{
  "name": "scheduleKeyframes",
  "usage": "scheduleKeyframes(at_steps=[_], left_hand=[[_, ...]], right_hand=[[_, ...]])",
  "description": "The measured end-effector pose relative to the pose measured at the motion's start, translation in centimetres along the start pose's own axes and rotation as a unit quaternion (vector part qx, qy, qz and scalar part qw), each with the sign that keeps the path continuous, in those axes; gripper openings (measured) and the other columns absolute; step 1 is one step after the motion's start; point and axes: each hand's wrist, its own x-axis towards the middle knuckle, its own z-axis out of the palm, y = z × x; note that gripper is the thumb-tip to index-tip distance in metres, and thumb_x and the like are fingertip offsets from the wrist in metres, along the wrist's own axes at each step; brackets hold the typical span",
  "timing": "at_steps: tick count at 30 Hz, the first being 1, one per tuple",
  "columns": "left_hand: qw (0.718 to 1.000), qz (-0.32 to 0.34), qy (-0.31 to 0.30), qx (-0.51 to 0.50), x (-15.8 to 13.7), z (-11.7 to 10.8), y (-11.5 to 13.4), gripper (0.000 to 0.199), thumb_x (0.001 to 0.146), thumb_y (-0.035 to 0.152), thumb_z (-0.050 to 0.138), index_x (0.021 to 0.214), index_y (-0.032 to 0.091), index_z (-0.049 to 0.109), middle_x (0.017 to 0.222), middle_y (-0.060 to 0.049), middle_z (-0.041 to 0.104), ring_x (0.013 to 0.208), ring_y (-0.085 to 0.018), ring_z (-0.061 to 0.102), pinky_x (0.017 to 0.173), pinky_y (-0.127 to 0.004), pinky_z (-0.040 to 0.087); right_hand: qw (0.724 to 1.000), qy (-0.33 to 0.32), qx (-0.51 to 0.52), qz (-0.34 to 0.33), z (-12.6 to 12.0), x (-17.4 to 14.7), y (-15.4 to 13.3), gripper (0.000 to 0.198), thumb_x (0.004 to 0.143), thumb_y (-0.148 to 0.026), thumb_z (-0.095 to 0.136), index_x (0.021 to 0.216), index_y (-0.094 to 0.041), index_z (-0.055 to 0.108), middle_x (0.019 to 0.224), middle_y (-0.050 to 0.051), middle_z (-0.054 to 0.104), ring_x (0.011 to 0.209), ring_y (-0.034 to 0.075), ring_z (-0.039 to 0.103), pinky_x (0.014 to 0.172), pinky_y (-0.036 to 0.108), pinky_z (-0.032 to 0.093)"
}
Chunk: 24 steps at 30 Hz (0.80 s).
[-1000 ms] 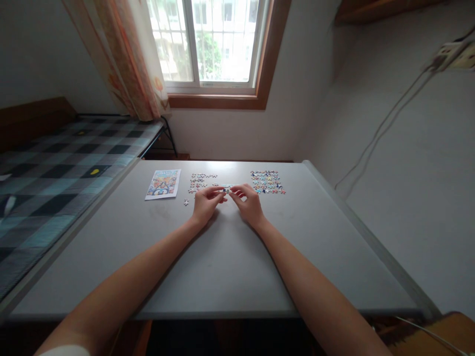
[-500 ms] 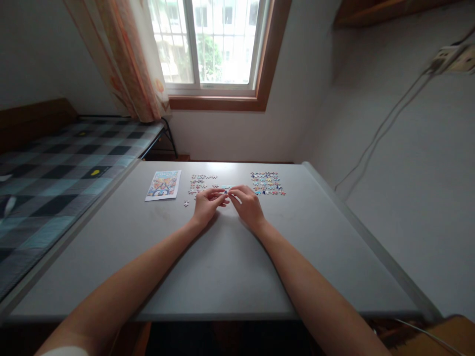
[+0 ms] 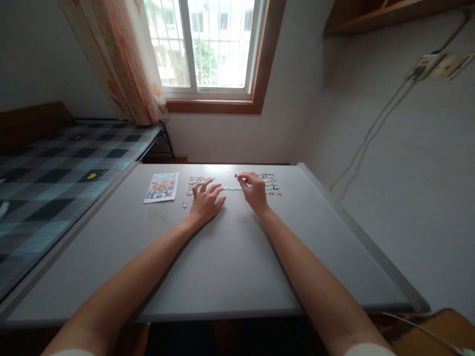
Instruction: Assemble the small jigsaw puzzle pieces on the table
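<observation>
My right hand pinches a small dark jigsaw puzzle piece between thumb and fingertips, held above the table. Fingers spread, my left hand rests over the left group of loose puzzle pieces and partly hides it. Between the hands lies a short joined strip of pale blue-green pieces. A larger group of loose pieces sits just right of my right hand, partly covered by it. One single piece lies apart, left of my left wrist.
A printed picture sheet lies at the left on the grey table. Beyond the table's left edge stands a bed with a checked cover. A wall with a socket and hanging cable is at the right; a window is ahead.
My hands were together over the strip; they have moved apart. My right hand has gone right and up with the piece, and my left hand has opened. The view has shifted slightly.
</observation>
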Motion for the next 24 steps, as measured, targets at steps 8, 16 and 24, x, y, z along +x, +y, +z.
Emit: scheduleKeyframes(at_steps=[8, 16, 24], left_hand=[[0.999, 0.015, -0.023, 0.044, 0.5, 0.6, 0.5, 0.033, 0.086, 0.045, 0.047, 0.099, 0.022, 0.068, 0.114, -0.01, 0.065, 0.123, -0.032, 0.039, 0.104, -0.053, 0.01], [0.998, 0.017, -0.051, 0.029, 0.3, 0.5, 0.4, 0.033, 0.087, 0.044, 0.047, 0.104, 0.024, 0.066, 0.113, -0.008, 0.065, 0.116, -0.029, 0.043, 0.102, -0.049, 0.016], [0.998, 0.008, -0.068, 0.006, -0.1, 0.5, 0.1, 0.027, 0.086, 0.039, 0.05, 0.103, 0.025, 0.066, 0.117, -0.006, 0.065, 0.12, -0.029, 0.041, 0.102, -0.049, 0.014]], right_hand=[[0.999, -0.049, -0.006, 0.002, 1.4, -2.3, 1.1, 0.013, 0.083, -0.021, 0.054, 0.082, -0.019, 0.067, 0.083, 0.004, 0.064, 0.064, 0.013, 0.054, 0.07, 0.027, 0.044], [0.996, -0.08, -0.009, 0.044, 2.0, -2.7, 1.0, 0.012, 0.08, -0.019, 0.056, 0.082, -0.018, 0.068, 0.08, 0.003, 0.063, 0.059, 0.011, 0.053, 0.067, 0.026, 0.045], [0.992, -0.105, -0.039, 0.061, 2.0, -2.9, 1.0, 0.012, 0.078, -0.018, 0.058, 0.081, -0.019, 0.069, 0.079, 0.002, 0.062, 0.059, 0.01, 0.052, 0.068, 0.027, 0.045]])
